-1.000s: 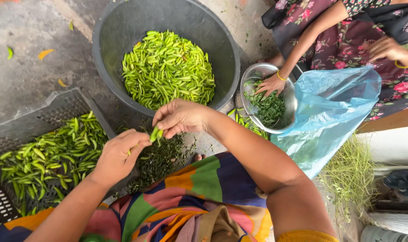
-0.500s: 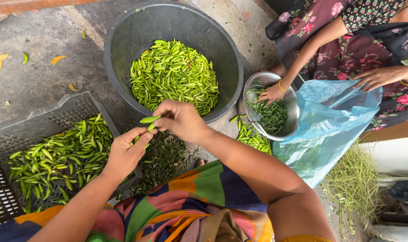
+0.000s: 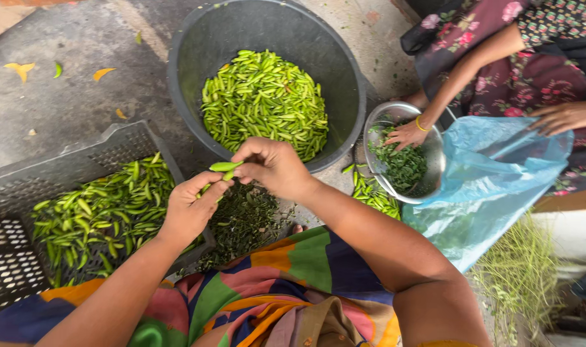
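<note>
I see both hands meeting over a pile of dark stems. My right hand (image 3: pixel 273 168) pinches one end of a green chilli (image 3: pixel 225 167); my left hand (image 3: pixel 191 211) pinches the other. The chilli lies nearly level, left to right, just short of the grey tub (image 3: pixel 344 83).

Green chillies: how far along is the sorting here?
Done: a heap of chillies fills the round tub. In hand: the right hand and left hand hold one green chilli between them. Left: many chillies lie in the grey crate.
</note>
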Demonstrator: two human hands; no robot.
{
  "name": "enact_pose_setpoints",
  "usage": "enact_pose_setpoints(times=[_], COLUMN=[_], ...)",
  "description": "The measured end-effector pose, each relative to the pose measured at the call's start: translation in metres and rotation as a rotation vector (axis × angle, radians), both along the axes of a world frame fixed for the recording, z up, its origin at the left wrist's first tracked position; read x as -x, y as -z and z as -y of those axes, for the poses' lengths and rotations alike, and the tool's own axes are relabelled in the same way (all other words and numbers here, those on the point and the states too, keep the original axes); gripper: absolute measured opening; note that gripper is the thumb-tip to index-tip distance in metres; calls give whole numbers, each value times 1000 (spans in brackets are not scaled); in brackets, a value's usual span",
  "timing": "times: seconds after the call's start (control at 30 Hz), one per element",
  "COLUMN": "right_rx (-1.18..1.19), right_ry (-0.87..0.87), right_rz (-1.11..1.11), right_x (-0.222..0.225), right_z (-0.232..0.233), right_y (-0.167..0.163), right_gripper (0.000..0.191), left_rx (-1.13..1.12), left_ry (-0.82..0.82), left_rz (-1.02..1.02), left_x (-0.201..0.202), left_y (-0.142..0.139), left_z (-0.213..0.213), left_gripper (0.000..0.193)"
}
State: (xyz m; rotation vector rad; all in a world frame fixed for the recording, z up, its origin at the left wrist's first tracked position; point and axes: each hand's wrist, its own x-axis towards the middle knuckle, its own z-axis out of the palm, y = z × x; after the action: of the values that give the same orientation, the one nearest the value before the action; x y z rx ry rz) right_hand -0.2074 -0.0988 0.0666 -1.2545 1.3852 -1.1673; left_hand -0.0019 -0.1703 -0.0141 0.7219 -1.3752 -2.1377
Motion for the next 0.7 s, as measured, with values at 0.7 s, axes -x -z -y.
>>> enact_pose_setpoints(times=[0.7], right_rx=[-208], right_ry=[-106], right_rz=[-186], right_x=[4], right_z=[10], right_y=[-1], right_gripper=[23], left_rx=[-295], left_ry=[212], left_rz=[27], left_x=[10], left_y=[-5], left_z=[11], left_gripper=[75])
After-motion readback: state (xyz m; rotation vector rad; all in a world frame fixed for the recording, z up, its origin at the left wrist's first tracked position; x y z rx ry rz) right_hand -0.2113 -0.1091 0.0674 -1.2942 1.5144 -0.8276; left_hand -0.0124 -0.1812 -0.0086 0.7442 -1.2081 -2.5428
